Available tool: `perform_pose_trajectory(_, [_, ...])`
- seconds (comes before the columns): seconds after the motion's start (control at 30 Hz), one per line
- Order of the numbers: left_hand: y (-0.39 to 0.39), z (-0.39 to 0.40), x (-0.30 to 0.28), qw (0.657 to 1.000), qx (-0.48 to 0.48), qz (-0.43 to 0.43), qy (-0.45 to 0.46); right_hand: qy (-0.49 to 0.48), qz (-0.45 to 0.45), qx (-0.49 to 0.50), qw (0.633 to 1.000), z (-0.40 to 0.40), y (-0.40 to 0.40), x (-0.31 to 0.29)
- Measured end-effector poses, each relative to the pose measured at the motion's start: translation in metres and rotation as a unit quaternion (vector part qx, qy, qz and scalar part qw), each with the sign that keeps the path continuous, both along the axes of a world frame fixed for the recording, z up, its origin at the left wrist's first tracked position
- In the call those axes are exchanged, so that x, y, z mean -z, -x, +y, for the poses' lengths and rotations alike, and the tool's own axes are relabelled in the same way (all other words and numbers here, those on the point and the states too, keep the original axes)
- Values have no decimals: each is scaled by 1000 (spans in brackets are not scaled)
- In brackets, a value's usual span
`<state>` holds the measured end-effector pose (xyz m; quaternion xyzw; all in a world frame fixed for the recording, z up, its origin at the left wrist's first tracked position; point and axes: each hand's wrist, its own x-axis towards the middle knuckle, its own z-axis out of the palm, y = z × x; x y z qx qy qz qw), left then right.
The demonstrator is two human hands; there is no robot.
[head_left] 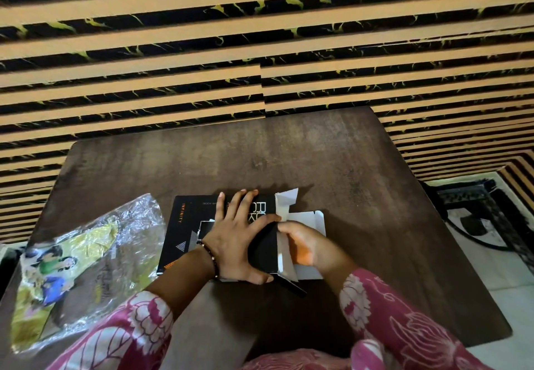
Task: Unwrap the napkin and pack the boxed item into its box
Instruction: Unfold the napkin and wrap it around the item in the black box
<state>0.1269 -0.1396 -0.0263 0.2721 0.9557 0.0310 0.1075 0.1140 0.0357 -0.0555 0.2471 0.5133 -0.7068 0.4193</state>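
Pressing flat, the left hand (235,233) pins the black box (185,233) at centre frame; the right hand (303,246) reaches into its open end, grip hidden. Forcing could tear the white flaps (310,219).

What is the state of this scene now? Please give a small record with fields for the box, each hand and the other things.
box: black box, lying flat on the brown table, white end flaps open at the right
left hand: left hand presses flat on the box top
right hand: right hand at the open end, fingers hidden inside
other things: clear plastic wrapper with a printed picture, left of the box
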Motion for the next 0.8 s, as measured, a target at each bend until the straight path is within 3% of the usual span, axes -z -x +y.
perform_pose_trajectory(0.13, [2,-1,2,1000,-7,1,-3,-46,49,-50,996,26,-3,7])
perform_pose_trajectory(0.3, [3,2,2,1000,-13,11,-5,-161,123,-86,976,-26,-8,7])
perform_pose_trajectory(0.43, [1,1,3,1000,-14,12,-4,-123,62,-44,989,-20,-6,0])
perform_pose_trajectory(0.57, [2,2,4,1000,-19,14,-5,-91,73,76,990,4,-3,3])
perform_pose_trajectory(0.7, [2,5,5,999,-24,22,-12,-119,82,14,989,-17,-7,0])
perform_pose_trajectory(0.8, [1,3,6,999,-25,24,-16,-88,88,21,992,-5,-7,-3])
